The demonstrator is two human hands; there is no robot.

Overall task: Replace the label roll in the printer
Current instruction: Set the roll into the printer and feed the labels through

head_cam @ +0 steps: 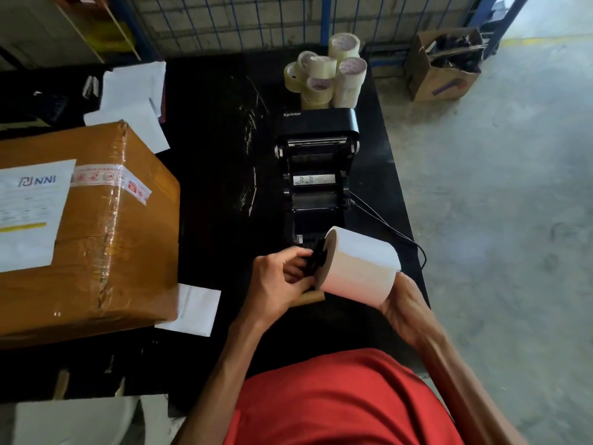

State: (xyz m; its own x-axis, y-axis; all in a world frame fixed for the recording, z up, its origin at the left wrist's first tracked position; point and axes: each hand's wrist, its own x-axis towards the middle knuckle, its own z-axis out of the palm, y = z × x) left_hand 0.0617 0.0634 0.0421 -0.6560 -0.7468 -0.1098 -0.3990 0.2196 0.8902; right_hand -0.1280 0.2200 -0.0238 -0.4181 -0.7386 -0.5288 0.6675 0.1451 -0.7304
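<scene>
Label roll (362, 268) held between both hands (276, 284).

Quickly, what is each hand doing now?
Left hand: closed on the black holder at the roll's end.
Right hand: holding the white label roll.

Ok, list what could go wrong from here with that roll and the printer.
1. The left hand is working a black holder into the end of the label roll; if it seats crooked, the roll may sit badly in the open printer.
2. The right hand cups only the roll's far end, so it could slip.
3. The cable runs close beside the roll and could snag.
</scene>
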